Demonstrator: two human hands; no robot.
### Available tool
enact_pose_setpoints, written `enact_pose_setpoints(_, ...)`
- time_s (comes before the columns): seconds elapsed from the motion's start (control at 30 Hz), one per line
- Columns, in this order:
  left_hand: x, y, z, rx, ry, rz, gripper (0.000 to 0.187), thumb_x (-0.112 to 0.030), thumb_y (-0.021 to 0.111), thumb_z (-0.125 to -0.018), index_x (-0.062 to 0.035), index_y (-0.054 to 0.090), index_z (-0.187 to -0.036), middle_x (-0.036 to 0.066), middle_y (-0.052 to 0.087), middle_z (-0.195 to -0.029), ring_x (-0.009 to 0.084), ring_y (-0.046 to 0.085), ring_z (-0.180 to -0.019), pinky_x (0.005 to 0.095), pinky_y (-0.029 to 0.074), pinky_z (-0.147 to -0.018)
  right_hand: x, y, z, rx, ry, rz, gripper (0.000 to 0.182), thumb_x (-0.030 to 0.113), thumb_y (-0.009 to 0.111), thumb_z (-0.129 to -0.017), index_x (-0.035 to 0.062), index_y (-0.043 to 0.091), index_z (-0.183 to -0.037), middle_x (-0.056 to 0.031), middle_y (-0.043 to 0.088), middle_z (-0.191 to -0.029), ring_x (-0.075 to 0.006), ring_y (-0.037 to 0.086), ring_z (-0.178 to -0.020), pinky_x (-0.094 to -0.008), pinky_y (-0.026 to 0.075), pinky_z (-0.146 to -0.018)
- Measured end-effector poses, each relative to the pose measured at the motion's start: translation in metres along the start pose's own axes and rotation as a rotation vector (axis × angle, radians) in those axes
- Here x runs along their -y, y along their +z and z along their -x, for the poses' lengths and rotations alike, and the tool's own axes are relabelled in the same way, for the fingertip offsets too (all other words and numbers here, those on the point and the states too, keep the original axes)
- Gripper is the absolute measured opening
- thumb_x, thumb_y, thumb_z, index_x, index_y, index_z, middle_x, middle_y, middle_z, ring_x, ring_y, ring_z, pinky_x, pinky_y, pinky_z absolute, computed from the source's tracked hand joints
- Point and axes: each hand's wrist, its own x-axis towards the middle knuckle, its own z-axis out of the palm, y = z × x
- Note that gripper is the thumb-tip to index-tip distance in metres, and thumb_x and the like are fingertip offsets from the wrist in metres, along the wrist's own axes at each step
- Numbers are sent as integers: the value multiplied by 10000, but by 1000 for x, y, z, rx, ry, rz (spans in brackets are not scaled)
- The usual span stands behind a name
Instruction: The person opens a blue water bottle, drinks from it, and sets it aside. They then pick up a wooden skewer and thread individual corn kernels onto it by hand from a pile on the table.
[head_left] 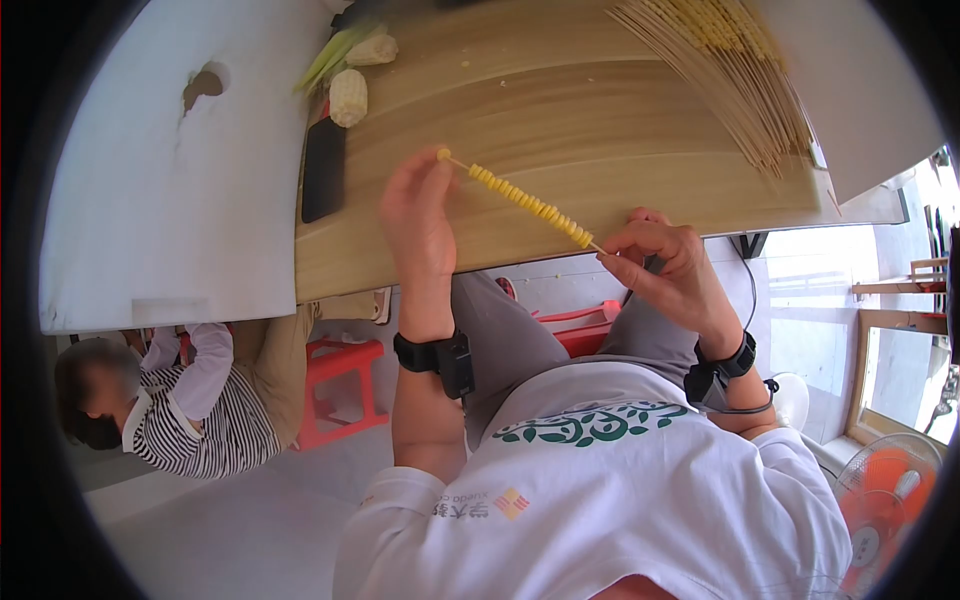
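Observation:
A thin wooden skewer [598, 247] threaded with a row of yellow corn kernels [530, 203] slants across the front of the table. My right hand [668, 262] pinches its lower end between thumb and fingertips. At the upper end, my left hand [420, 215], slightly blurred, pinches a single corn kernel [443, 154] at the skewer's tip, apart from the threaded row. Beyond my left hand lie a peeled, pale corn cob [348, 97] and a second cob [374, 49] with green husk.
A dark flat object [323, 170] lies at the table's left edge. Many skewers [735, 100], with yellow kernels at their far ends, are piled at the back right. White panels flank the wooden table [540, 80]. Another person [205, 415], a red stool [345, 385] and a fan [885, 490] are nearby.

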Motion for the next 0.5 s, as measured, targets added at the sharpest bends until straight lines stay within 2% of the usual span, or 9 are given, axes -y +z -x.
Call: enact_pose_setpoints(0.5,3,0,3,-13,61,-29,181,21,645,-883,18,649,-1063,70,677,-953,117,625,-837,238,507,-782,0,0,1,-9,-11,-27,35,66,685,-831,39,667,-844,-41,576,-577,-159,479,-631,-303,414,-813)
